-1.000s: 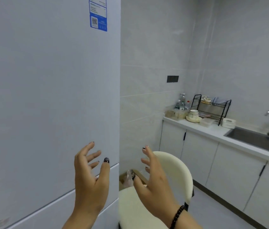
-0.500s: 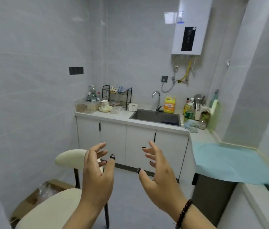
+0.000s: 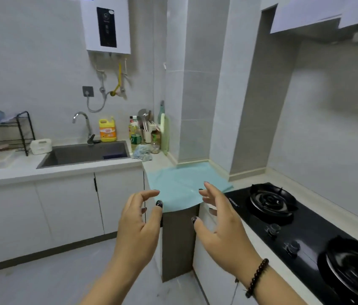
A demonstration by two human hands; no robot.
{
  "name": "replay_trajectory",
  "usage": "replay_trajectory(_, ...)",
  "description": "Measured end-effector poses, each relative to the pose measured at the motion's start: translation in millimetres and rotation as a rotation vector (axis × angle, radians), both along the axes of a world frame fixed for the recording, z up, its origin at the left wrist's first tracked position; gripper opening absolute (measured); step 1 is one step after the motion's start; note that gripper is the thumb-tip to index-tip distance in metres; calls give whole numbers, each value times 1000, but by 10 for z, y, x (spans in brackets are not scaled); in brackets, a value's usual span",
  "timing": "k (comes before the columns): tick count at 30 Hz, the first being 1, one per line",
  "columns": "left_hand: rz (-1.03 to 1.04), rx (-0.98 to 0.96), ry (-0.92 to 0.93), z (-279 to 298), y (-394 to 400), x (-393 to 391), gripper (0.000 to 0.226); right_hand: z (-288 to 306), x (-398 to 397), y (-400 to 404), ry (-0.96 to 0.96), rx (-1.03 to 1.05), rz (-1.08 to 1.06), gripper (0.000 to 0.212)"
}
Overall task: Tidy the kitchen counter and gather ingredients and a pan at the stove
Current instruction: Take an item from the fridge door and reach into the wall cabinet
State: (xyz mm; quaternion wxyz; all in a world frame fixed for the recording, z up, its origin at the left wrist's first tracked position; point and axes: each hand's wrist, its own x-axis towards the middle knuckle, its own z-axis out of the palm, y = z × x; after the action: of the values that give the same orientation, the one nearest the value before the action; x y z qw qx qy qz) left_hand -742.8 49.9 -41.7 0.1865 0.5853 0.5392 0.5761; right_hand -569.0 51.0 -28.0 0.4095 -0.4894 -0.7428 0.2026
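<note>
A person stands in the corner of a small grey-tiled kitchen with both hands raised in front of the chest, holding nothing. The left hand [image 3: 137, 225] has its fingers loosely bent and apart, thumb clear of the forefinger; the right hand [image 3: 222, 225], with a dark beaded bracelet [image 3: 257, 277] on the wrist, has its fingers spread and lightly curved. Neither touches any surface.

Beyond the fingertips a pale teal cloth mat [image 3: 184, 183] lies flat on the white L-shaped counter [image 3: 59, 170], its front edge drooping over the counter's edge. Right of the mat sits the black glass two-burner gas stove [image 3: 294, 225], with a round black burner grate at its far end, another at its near end, and two knobs [image 3: 272, 228] between them along the front edge. No pan can be made out on it.

Left of the mat, a dark rectangular sink [image 3: 85, 154] is set into the counter under a curved chrome tap [image 3: 83, 126]. A yellow detergent jug [image 3: 107, 130] stands just behind the sink, and between it and the mat cluster several bottles and jars [image 3: 136, 135], a utensil holder and a crumpled blue-grey rag [image 3: 143, 151]. At the far left of the counter stand a black wire dish rack [image 3: 21, 130] and a small white box [image 3: 41, 146]. A white wall-mounted water heater [image 3: 105, 25] hangs above the tap.
</note>
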Motion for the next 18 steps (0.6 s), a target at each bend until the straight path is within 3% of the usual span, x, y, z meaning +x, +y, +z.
replay_trajectory(10, -512, 49, 173, 179, 1089, 1058, 20, 214, 986, 224, -118, 102, -489, 61)
replay_trajectory(18, -867, 186, 296, 491, 1334, 2032, 21, 475, 1807, -117, -282, 121, -861, 62)
